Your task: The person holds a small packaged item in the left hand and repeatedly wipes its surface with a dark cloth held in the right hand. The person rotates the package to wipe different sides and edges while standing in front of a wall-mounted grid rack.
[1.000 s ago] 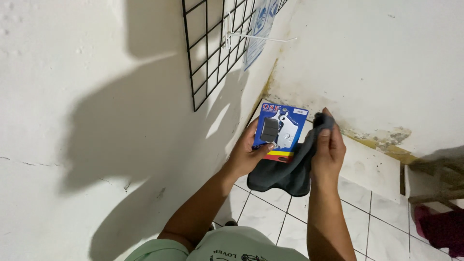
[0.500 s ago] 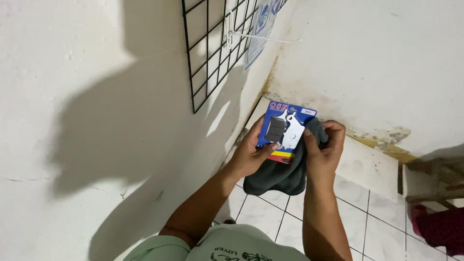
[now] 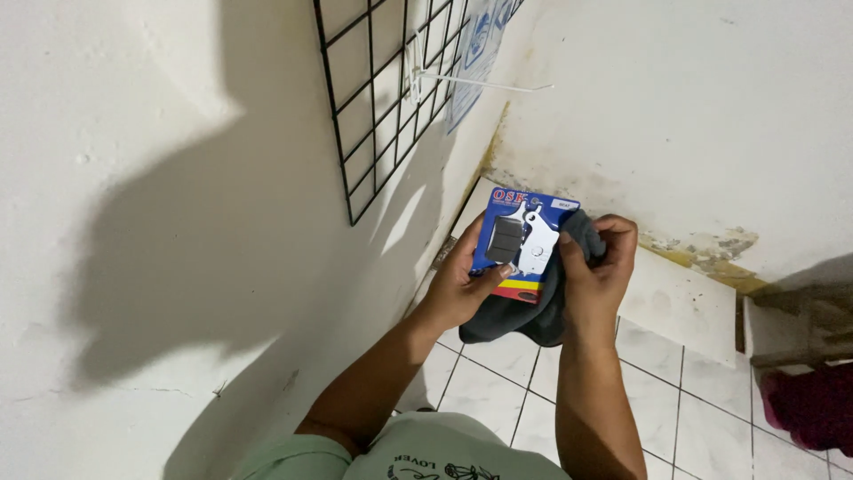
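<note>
My left hand (image 3: 462, 283) grips a blue blister card (image 3: 522, 242) that carries a dark pad and a white metal plate under clear plastic. My thumb lies across the card's lower edge. My right hand (image 3: 597, 267) is bunched around a dark grey cloth (image 3: 533, 311) and presses it against the card's right side. The cloth hangs down behind and below the card. Both hands are held out in front of a wall corner.
A black wire grid panel (image 3: 391, 98) hangs on the white wall at upper left, with a white hook (image 3: 480, 84) sticking out. A blue poster (image 3: 475, 44) is beyond it. White floor tiles (image 3: 693, 391) lie below; a dark red cloth (image 3: 813, 404) sits at right.
My right hand slid from the top right corner of the card down along its right side, pulling the cloth with it. My left hand kept its hold on the card.
</note>
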